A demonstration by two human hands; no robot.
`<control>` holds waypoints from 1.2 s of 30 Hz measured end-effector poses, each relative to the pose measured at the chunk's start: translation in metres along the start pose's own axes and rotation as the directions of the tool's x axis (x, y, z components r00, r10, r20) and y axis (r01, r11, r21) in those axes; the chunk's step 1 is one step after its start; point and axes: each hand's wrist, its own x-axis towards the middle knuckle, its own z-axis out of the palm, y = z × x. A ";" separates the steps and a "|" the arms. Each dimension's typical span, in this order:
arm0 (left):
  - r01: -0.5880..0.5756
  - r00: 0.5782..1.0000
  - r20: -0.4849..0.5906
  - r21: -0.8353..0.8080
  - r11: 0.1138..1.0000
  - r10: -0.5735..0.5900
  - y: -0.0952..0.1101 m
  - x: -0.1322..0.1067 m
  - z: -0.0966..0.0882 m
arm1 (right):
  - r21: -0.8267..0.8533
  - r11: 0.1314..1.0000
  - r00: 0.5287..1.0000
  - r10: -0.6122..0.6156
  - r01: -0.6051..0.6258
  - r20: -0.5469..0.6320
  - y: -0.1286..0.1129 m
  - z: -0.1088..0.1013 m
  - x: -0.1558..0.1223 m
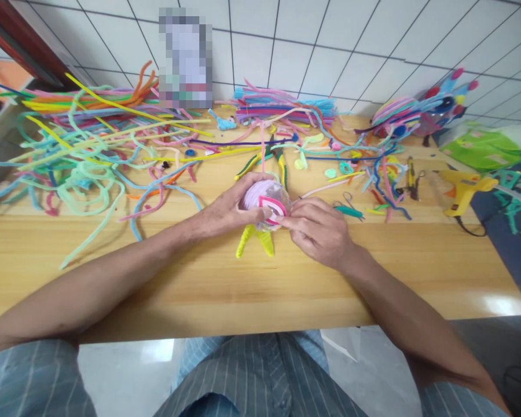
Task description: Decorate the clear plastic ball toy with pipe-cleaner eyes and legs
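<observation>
A small pipe-cleaner figure [260, 200], lilac and round with a pink and white patch and two yellow legs [254, 242], rests at the middle of the wooden table [226, 289]. My left hand [226, 211] wraps around its left side, thumb on the front. From the right, my right hand [319, 229] pinches at the pink patch with closed fingertips.
Loose pipe cleaners [91, 150] in many colours cover the table's far left and back. A finished colourful figure [417, 113] stands at the back right. Small scissors [349, 208] lie right of my hands. A yellow glue gun [464, 188] rests near the right edge.
</observation>
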 end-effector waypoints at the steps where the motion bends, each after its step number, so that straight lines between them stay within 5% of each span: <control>1: 0.001 1.000 0.002 0.011 1.000 -0.001 0.001 0.000 0.000 | 0.005 1.000 1.000 -0.001 0.001 -0.006 0.000 0.000 0.000; 20: 0.005 1.000 0.020 -0.086 0.996 -0.003 0.003 -0.003 -0.002 | -0.002 1.000 1.000 -0.010 0.010 -0.012 0.000 0.001 -0.001; 36: -0.080 0.995 -0.071 -0.205 0.975 0.067 -0.011 -0.009 0.006 | -0.003 1.000 1.000 0.013 -0.013 -0.021 -0.001 0.002 0.000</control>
